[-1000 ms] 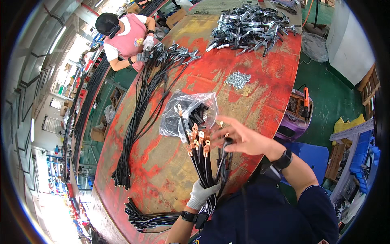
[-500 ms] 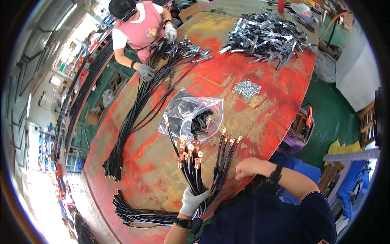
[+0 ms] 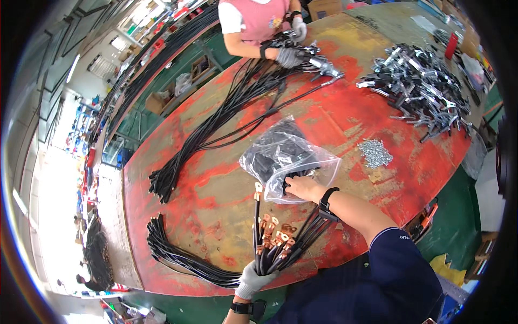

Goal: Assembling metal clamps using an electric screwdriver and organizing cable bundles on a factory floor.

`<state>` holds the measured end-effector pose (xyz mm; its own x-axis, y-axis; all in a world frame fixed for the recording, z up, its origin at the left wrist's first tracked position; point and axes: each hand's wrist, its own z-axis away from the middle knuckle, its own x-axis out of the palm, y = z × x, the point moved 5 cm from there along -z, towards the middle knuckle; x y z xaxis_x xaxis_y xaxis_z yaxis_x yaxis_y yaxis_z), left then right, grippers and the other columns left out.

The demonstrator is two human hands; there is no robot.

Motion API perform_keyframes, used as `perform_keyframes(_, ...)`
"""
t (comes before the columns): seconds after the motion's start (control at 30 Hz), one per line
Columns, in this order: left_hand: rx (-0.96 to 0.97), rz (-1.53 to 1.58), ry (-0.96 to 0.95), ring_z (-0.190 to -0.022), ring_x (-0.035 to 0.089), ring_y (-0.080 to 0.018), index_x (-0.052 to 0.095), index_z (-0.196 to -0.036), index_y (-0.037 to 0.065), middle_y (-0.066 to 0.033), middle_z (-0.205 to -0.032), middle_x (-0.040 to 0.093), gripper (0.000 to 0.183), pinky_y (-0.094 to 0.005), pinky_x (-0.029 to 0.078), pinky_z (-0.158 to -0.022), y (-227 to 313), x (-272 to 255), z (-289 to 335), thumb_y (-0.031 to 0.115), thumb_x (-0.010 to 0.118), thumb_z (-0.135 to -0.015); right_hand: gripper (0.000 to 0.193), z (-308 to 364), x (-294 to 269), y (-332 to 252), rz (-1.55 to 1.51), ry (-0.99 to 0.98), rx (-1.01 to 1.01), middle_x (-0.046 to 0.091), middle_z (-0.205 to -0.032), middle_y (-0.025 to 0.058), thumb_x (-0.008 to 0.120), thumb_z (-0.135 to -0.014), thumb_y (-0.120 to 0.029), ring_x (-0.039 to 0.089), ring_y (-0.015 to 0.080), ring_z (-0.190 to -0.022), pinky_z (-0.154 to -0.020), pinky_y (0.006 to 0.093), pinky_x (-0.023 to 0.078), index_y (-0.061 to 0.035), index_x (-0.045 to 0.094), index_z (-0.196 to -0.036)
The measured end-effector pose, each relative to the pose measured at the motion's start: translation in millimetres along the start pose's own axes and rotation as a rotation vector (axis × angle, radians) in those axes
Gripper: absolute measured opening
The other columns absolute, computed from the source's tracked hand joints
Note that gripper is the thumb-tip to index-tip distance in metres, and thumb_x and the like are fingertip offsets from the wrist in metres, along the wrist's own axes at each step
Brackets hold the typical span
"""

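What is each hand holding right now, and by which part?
The gloved left hand grips the bundle of black cables with copper lugs at its lower end. The bare right hand reaches into the clear plastic bag; any grip there is hidden.

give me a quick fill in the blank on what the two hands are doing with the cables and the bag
1. The left hand, in a grey ____, grips a bundle of black cables.
2. The cable ends carry ____-coloured lugs.
3. The bare right hand reaches into a clear plastic ____ on the red table.
4. A pile of small silver parts lies to the ____ of that hand.

Missing words: glove; copper; bag; right
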<state>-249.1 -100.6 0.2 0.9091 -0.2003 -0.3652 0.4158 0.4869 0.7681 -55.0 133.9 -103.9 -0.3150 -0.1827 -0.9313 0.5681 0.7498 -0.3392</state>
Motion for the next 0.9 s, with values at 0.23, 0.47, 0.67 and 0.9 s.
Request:
perform_keyframes(0.23,-0.029,0.014,-0.041,-0.071,0.061,-0.0089,0.066,-0.092,0.002,-0.0036,-0.079,0.068,0.040,-0.0276,0.051,-0.068,-6,0,-12,0.028,0.084,-0.066,0.022,-3,19,6,-0.247,-0.078,0.221,0.054,-0.107,0.0179,0.052,-0.084,-0.006,0.063,0.0345,-0.085,-0.073,0.0424,0.053,-0.0065,0.060,-0.104)
perform_keyframes(0.47,-0.054,0.037,-0.074,-0.072,0.062,-0.0072,0.068,-0.091,0.002,-0.0019,-0.081,0.068,0.029,-0.0237,0.051,-0.068,-6,-12,-24,0.011,0.083,-0.068,0.032,33,13,25,-0.185,-0.275,0.102,0.059,-0.097,0.0099,0.060,-0.076,-0.005,0.058,0.0296,-0.096,-0.083,0.0407,0.048,-0.0129,0.059,-0.107)
perform_keyframes(0.67,-0.066,0.016,-0.076,-0.072,0.061,-0.0069,0.068,-0.091,0.002,-0.0020,-0.080,0.069,0.029,-0.0235,0.051,-0.067,-14,-12,-28,0.012,0.083,-0.068,0.019,5,-12,24,0.059,-0.086,-0.008,0.058,-0.100,0.0082,0.057,-0.081,-0.016,0.057,0.0283,-0.099,-0.088,0.0378,0.047,-0.0068,0.062,-0.097)
perform_keyframes(0.9,-0.120,0.037,-0.097,-0.073,0.061,-0.0091,0.067,-0.094,0.004,-0.0029,-0.081,0.069,0.042,-0.0281,0.051,-0.070,-12,-16,-30,0.028,0.085,-0.066,0.015,5,1,46,0.089,0.158,-0.304,0.060,-0.090,0.0116,0.051,-0.087,-0.017,0.064,0.0303,-0.080,-0.068,0.0392,0.053,-0.0085,0.060,-0.095)
